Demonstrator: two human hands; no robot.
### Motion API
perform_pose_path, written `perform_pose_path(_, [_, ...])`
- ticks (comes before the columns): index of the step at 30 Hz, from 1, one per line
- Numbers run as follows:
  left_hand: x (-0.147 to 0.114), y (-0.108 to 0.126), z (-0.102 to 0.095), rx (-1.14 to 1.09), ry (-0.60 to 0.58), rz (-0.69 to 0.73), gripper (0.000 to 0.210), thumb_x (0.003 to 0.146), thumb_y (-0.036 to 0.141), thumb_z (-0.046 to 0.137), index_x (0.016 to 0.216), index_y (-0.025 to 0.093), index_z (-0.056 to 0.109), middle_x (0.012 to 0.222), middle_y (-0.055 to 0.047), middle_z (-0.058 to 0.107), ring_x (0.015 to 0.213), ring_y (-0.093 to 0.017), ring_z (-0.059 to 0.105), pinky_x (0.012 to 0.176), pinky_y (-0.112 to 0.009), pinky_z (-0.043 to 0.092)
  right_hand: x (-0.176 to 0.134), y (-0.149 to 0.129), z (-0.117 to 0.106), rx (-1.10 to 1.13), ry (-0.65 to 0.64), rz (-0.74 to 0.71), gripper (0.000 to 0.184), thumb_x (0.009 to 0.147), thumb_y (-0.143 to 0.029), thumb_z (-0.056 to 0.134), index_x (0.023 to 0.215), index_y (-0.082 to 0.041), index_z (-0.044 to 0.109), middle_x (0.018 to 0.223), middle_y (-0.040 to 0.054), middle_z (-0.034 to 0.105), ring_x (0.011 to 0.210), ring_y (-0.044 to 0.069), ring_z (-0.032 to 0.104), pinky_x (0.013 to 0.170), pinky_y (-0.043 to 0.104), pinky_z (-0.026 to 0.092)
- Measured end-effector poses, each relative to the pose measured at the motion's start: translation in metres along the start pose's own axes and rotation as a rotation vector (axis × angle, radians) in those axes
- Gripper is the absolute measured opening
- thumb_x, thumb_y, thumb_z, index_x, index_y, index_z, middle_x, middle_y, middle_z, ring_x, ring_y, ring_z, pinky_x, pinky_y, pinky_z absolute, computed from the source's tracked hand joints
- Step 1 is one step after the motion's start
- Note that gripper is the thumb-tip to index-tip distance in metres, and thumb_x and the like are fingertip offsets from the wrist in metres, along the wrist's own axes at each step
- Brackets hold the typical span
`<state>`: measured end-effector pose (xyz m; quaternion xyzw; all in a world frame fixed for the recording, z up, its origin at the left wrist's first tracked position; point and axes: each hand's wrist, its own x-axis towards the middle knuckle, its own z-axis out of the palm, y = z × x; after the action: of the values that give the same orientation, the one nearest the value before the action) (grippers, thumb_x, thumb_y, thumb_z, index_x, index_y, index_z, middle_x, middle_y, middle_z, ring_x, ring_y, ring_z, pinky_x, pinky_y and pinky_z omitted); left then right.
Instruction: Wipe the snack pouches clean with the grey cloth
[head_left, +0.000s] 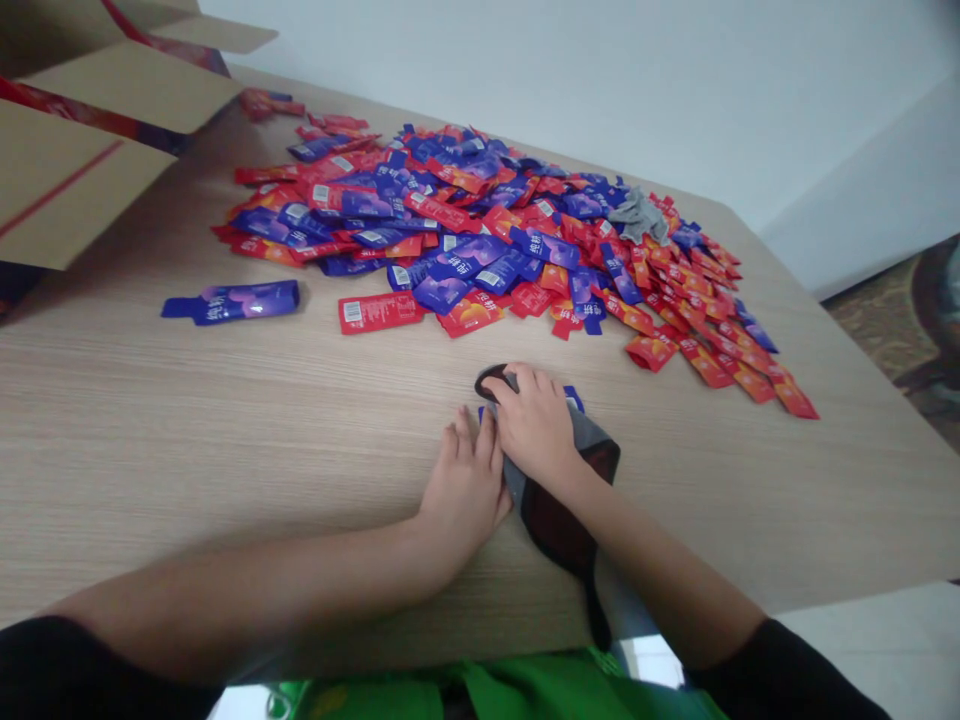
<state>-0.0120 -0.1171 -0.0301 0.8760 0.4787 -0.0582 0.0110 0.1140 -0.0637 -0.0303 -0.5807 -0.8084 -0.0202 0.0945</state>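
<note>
In the head view, a grey item with dark reddish-brown panels, black edging and a thin black tail [562, 515] lies on the table close to me; its exact kind is unclear. My right hand [536, 425] is closed over its upper part, thumb and fingers at the dark oval end. Against its left edge rests my left hand [469, 470], fingers stretched out and apart. A blue sachet [574, 398] pokes out from under the grey item beside my right hand, mostly hidden.
A large heap of red and blue sachets [465, 260] covers the back of the wooden table [225, 430]. One blue sachet [240, 302] lies apart at left. A crumpled grey cloth [641, 215] tops the heap. An opened cardboard box [90, 170] stands at upper left.
</note>
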Motion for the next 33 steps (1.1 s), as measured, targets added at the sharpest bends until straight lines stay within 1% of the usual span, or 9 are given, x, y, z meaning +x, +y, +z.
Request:
perform_pose_path(4, [0.002, -0.003, 0.001, -0.011, 0.023, 0.012, 0.065, 0.091, 0.038, 0.051, 0.145, 0.002, 0.044, 0.152, -0.022, 0.038, 0.135, -0.048, 0.039, 0.103, -0.053, 0.041, -0.001, 0.005, -0.001, -0.022, 0.019, 0.044, 0.033, 0.09, -0.024, 0.05, 0.12, -0.028, 0.063, 0.126, 0.0107, 0.057, 0.105, 0.029, 0.05, 0.083, 0.042, 0.037])
perform_pose_path(11, [0.007, -0.008, 0.0, -0.036, 0.079, 0.02, 0.056, 0.093, 0.038, 0.05, 0.144, 0.014, 0.048, 0.151, -0.015, 0.043, 0.132, -0.05, 0.042, 0.095, -0.052, 0.046, -0.006, 0.018, 0.003, -0.04, 0.064, 0.094, 0.036, 0.088, -0.022, 0.05, 0.122, -0.028, 0.062, 0.127, 0.0107, 0.056, 0.104, 0.03, 0.05, 0.084, 0.044, 0.036])
perform_pose_path(17, [0.007, -0.007, 0.002, -0.013, 0.074, 0.016, 0.057, 0.095, 0.037, 0.047, 0.147, 0.013, 0.044, 0.154, -0.013, 0.039, 0.132, -0.047, 0.044, 0.095, -0.051, 0.045, -0.014, 0.034, 0.003, -0.063, 0.119, 0.157, 0.036, 0.087, -0.021, 0.05, 0.121, -0.026, 0.063, 0.124, 0.0115, 0.056, 0.103, 0.03, 0.05, 0.083, 0.044, 0.037])
perform_pose_path(22, [0.008, -0.007, 0.002, -0.024, 0.064, 0.014, 0.058, 0.095, 0.037, 0.046, 0.149, 0.014, 0.041, 0.155, -0.013, 0.038, 0.132, -0.048, 0.043, 0.094, -0.051, 0.046, -0.024, 0.065, 0.007, -0.063, 0.162, 0.262, 0.036, 0.089, -0.021, 0.046, 0.121, -0.025, 0.062, 0.119, 0.0121, 0.057, 0.098, 0.029, 0.052, 0.08, 0.042, 0.04])
perform_pose_path(25, [0.008, -0.008, 0.001, -0.026, 0.063, 0.018, 0.061, 0.095, 0.039, 0.044, 0.149, 0.011, 0.04, 0.154, -0.014, 0.037, 0.132, -0.048, 0.042, 0.097, -0.052, 0.045, -0.027, 0.088, 0.005, 0.006, 0.137, 0.321, 0.035, 0.09, -0.021, 0.043, 0.12, -0.024, 0.061, 0.114, 0.012, 0.058, 0.096, 0.028, 0.054, 0.081, 0.042, 0.043])
perform_pose_path(27, [0.007, -0.008, 0.002, -0.017, 0.065, 0.018, 0.063, 0.094, 0.04, 0.043, 0.148, 0.008, 0.04, 0.154, -0.015, 0.037, 0.133, -0.049, 0.041, 0.101, -0.054, 0.042, -0.024, 0.096, -0.002, 0.102, 0.168, 0.325, 0.035, 0.09, -0.02, 0.042, 0.12, -0.022, 0.061, 0.111, 0.0116, 0.058, 0.098, 0.028, 0.055, 0.084, 0.043, 0.044])
perform_pose_path(29, [0.006, -0.008, 0.002, -0.015, 0.071, 0.019, 0.063, 0.094, 0.039, 0.042, 0.147, 0.005, 0.04, 0.154, -0.017, 0.036, 0.134, -0.048, 0.04, 0.104, -0.054, 0.04, -0.018, 0.09, -0.011, 0.197, 0.252, 0.292, 0.034, 0.09, -0.02, 0.041, 0.119, -0.022, 0.06, 0.11, 0.0113, 0.058, 0.102, 0.027, 0.055, 0.088, 0.044, 0.044])
perform_pose_path(31, [0.006, -0.008, 0.003, -0.031, 0.083, 0.027, 0.062, 0.095, 0.038, 0.041, 0.146, 0.003, 0.041, 0.154, -0.018, 0.035, 0.137, -0.044, 0.038, 0.105, -0.053, 0.039, -0.009, 0.07, -0.019, 0.248, 0.315, 0.224, 0.034, 0.091, -0.019, 0.041, 0.119, -0.022, 0.059, 0.112, 0.0114, 0.058, 0.106, 0.027, 0.053, 0.092, 0.043, 0.042])
perform_pose_path(33, [0.007, -0.008, 0.004, -0.045, 0.091, 0.042, 0.061, 0.095, 0.038, 0.04, 0.145, 0.002, 0.042, 0.154, -0.019, 0.035, 0.139, -0.041, 0.037, 0.105, -0.051, 0.04, 0.002, 0.044, -0.02, 0.251, 0.293, 0.138, 0.035, 0.092, -0.018, 0.04, 0.121, -0.021, 0.059, 0.116, 0.0115, 0.057, 0.107, 0.026, 0.052, 0.093, 0.041, 0.041])
